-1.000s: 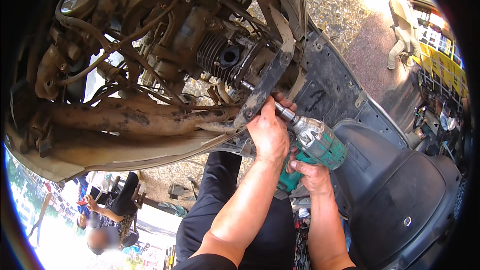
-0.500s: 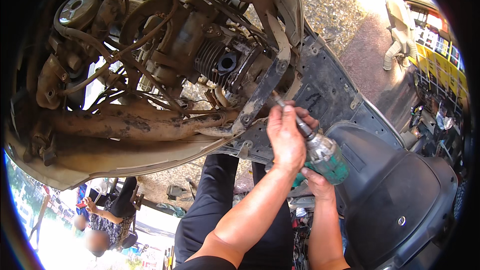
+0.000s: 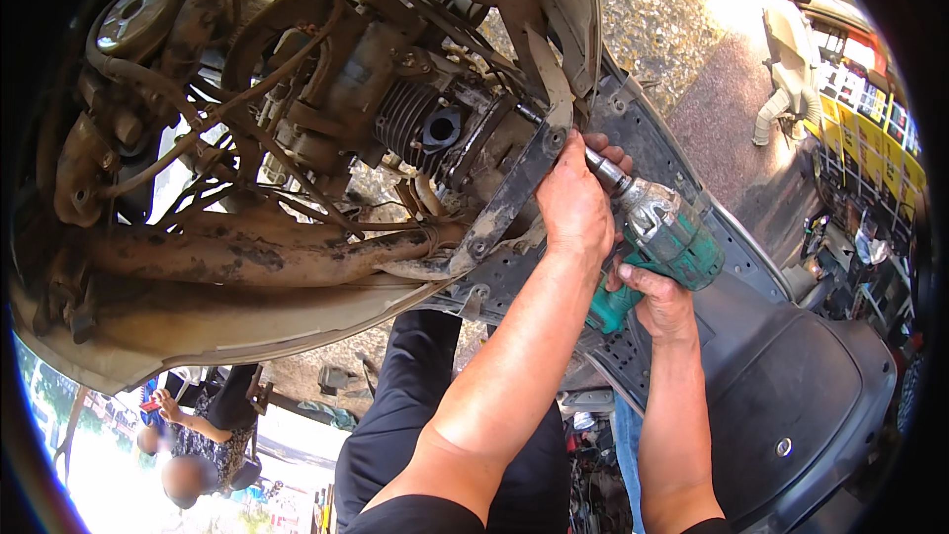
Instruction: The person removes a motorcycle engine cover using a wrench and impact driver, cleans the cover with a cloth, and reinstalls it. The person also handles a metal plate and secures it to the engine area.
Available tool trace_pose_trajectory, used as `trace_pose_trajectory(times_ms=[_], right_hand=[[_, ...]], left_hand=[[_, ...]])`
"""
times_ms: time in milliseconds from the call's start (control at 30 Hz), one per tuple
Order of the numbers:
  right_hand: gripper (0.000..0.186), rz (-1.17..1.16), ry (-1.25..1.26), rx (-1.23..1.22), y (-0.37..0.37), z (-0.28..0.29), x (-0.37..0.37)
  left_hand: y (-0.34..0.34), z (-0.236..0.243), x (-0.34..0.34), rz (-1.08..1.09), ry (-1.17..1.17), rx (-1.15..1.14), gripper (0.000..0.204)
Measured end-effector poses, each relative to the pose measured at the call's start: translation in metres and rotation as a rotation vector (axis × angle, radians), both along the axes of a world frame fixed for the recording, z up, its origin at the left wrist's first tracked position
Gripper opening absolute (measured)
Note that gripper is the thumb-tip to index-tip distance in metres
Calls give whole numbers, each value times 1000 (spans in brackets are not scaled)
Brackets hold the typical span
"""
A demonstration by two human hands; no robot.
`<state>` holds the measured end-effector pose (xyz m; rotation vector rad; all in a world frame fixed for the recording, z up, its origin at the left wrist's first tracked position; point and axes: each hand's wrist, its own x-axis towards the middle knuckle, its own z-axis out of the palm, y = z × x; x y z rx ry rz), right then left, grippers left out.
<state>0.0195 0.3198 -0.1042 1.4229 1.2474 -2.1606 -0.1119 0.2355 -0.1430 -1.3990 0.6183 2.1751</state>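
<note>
Beside the dusty engine (image 3: 410,119), in the head view, a green power wrench (image 3: 684,242) slants up and leftward in front of a dark panel (image 3: 628,114), held by 2 bare hands. Its metal shaft (image 3: 607,170) passes behind the bar (image 3: 509,200) and reappears on the engine side, probably because that line reaches past the bar; whether its end is seated on anything is too small to tell.

The left hand (image 3: 578,203) is wrapped loosely around the shaft beside the bar, fingertips showing beyond it, presumably to guide and steady the long front end. Its wrist is nearly straight, and the forearm slopes up from the lower edge.

The right hand (image 3: 662,299) is closed around the wrench's handle, thumb laid across the back, likely to bear the weight. That forearm rises almost upright; whether a finger presses the trigger is hidden.
</note>
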Motion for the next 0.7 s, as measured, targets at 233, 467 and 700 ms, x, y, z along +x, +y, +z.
trace_pose_trajectory(times_ms=[233,467,700], right_hand=[[36,-85,28,-144,-5,-13,4],[37,-42,42,-5,-7,-20,11],[42,-248,31,-117,-18,-4,54]], left_hand=[[3,-4,-1,-23,24,-65,23],[2,-8,0,3,16,-45,25],[7,5,32,-430,136,-111,22]])
